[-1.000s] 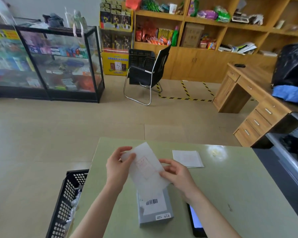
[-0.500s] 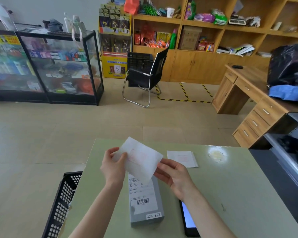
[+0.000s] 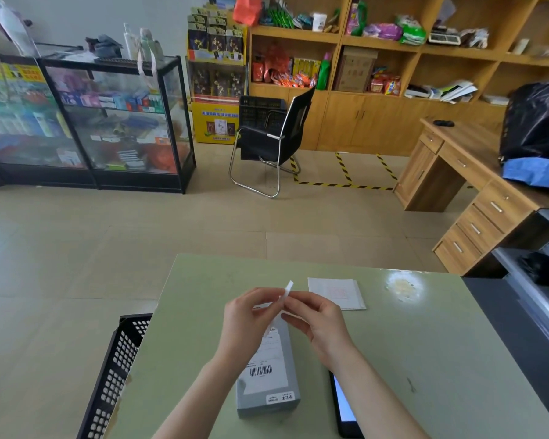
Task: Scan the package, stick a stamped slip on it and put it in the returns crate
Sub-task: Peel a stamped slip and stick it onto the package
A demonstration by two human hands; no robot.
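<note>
A grey box package (image 3: pixel 268 380) with a white barcode label lies lengthwise on the green table (image 3: pixel 425 359). Above its far end my left hand (image 3: pixel 249 321) and my right hand (image 3: pixel 317 321) pinch a white slip (image 3: pixel 286 290) between their fingertips. The slip is seen almost edge-on, so only a thin strip shows. A small stack of stamped slips (image 3: pixel 336 293) lies flat on the table just beyond my right hand. The black perforated crate (image 3: pixel 114 372) stands on the floor against the table's left side.
A black phone (image 3: pixel 344 407) with a lit screen lies right of the package, under my right forearm. A black chair (image 3: pixel 270 141), glass display cases (image 3: pixel 86 122) and a wooden desk (image 3: pixel 476 172) stand across the floor.
The slip was held up flat, facing me; now it is turned edge-on and my hands have drawn closer together over the package's far end.
</note>
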